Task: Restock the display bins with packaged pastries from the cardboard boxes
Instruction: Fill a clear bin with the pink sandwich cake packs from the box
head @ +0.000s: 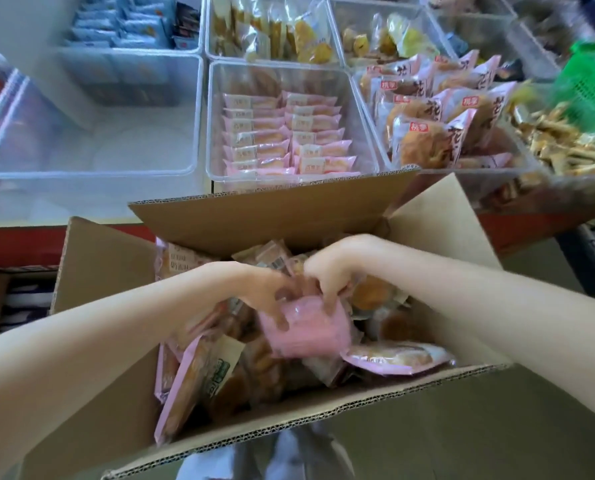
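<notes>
- An open cardboard box (pixel 261 403) is seen in the foreground, its flaps folded outward, and it is taken here as the landmark for all places.
- Inside the box, a loose heap of packaged pastries (pixel 219 368) is seen, mostly in pink-edged wrappers; the box is judged to be well filled, so most of the restocking appears to be left.
- A pink packet (pixel 306 327) is held near the middle of the box, above the heap, by both hands.
- The left hand (pixel 264 292) is curled on the packet's left edge, with fingertips pressed on its face.
- The right hand (pixel 330 271) is closed on the packet's top edge from above, fingers bent down over it.
- Just beyond the box's far flap, a clear bin (pixel 216 116) is seen with 2 neat rows of small pink packets; it looks well stocked, though room may remain on top.
- Beyond the box and to the left, an empty-looking clear bin (pixel 91 168) is seen; filling it is judged to be still undone.
- Beyond the box and to the right, a bin of larger round pastries (pixel 438 133) is seen heaped above its rim and is judged to be done.
- Whether the held packet belongs in the middle or the left bin cannot be told, as its label is blurred.
</notes>
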Available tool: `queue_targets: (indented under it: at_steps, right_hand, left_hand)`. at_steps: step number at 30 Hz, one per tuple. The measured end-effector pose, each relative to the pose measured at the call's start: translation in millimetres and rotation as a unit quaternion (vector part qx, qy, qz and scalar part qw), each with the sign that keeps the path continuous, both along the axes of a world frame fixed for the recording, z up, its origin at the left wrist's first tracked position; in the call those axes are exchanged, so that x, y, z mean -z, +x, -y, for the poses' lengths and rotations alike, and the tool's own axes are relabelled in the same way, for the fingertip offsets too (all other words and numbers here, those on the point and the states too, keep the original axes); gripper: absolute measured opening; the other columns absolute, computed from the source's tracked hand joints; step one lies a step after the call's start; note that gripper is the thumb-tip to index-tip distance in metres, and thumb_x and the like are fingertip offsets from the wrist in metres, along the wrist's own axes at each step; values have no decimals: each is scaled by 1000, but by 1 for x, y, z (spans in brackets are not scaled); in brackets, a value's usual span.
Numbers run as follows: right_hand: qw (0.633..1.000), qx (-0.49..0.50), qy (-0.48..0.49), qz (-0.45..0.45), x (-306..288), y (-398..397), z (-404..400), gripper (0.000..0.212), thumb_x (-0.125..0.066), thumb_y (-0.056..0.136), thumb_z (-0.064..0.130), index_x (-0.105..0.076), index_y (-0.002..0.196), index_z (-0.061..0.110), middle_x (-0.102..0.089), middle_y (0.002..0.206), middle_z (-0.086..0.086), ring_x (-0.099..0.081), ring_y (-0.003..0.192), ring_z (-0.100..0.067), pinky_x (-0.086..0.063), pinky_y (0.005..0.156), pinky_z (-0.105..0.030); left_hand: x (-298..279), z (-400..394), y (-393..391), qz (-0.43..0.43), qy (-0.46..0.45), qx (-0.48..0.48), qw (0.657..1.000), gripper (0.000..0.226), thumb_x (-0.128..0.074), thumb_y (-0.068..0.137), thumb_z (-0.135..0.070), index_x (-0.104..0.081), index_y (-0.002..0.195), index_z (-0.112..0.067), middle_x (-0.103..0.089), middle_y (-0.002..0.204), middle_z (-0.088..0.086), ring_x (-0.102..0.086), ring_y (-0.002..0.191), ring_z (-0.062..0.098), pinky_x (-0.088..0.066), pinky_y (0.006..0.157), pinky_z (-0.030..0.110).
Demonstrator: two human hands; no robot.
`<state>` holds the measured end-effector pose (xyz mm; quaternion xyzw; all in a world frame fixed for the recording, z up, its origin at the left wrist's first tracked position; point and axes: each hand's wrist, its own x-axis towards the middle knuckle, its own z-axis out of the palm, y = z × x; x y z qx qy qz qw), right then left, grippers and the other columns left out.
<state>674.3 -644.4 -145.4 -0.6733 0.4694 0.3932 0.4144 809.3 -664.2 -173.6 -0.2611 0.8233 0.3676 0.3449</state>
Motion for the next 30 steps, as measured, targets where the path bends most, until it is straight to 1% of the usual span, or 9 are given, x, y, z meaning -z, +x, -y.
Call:
queue_targets:
  at_steps: [5,8,10,13,14,17,19,23,30]
  right_hand:
    - [991,91,-71,74,-99,-17,53,7,-71,82,21,-67,86,18,-58,63,5,-51,52,-9,-40,43,-15]
    - [952,227,-117,171,-141,-36,72,24,-64,87,32,-68,100,12,-57,83,-2,-47,48,-9,-36,43,-17]
    - [908,323,-148,221,-153,-49,83,38,-57,88,44,-65,112,16,-59,104,-3,-52,52,-13,-43,45,-20]
    - [916,346,-159,125,-150,-70,93,66,-50,83,62,-41,138,26,-52,131,-4,-62,102,-28,-52,84,-39]
    - [917,364,-120,113,-147,-74,93,67,-49,83,63,-37,139,28,-52,131,-5,-61,100,-26,-49,91,-40]
    - [851,448,-74,263,-135,-81,99,21,-60,87,36,-60,102,22,-63,111,-5,-52,65,-12,-49,60,-19]
    - [796,494,-139,322,-127,-81,109,8,-66,85,17,-60,90,18,-69,100,-10,-51,60,-12,-41,53,-16]
    - [755,528,-234,310,-111,-78,131,19,-61,87,-2,-46,93,9,-66,85,-11,-59,44,-8,-46,39,-17]
    - [729,558,-235,319,-72,-71,177,19,-60,87,-2,-53,94,15,-66,76,-7,-60,48,-10,-50,42,-21]
  left_hand:
    - [-60,27,-7,-82,-63,-45,994,54,-75,72,-43,-59,112,-10,-63,104,4,-60,93,23,-50,83,32]
    - [-99,47,-5,-170,-176,-79,966,46,-74,72,-42,-60,103,-11,-63,92,2,-58,79,21,-48,73,32]
    - [-117,60,-3,-249,-294,-75,920,42,-68,74,-39,-59,104,-11,-63,91,3,-59,81,24,-49,72,33]
    - [-131,77,-2,-337,-442,-64,829,35,-63,73,-32,-55,101,-11,-61,98,4,-59,90,24,-49,68,32]
    - [-133,80,-3,-348,-487,-39,800,32,-66,72,-23,-55,99,-10,-61,99,7,-60,90,26,-48,66,33]
    - [-131,93,2,-330,-563,11,758,46,-82,54,-11,-57,92,-5,-64,91,12,-66,81,31,-55,61,35]
    - [-122,108,6,-303,-559,17,772,53,-83,53,-15,-57,97,-6,-62,96,12,-64,87,31,-57,69,38]
    - [-100,127,22,-189,-501,-39,843,42,-58,84,-26,-48,124,-16,-42,133,5,-40,124,24,-35,102,37]
    - [-82,162,22,-176,-345,-270,882,50,-56,88,-18,-38,135,-11,-40,138,8,-42,123,23,-37,102,33]
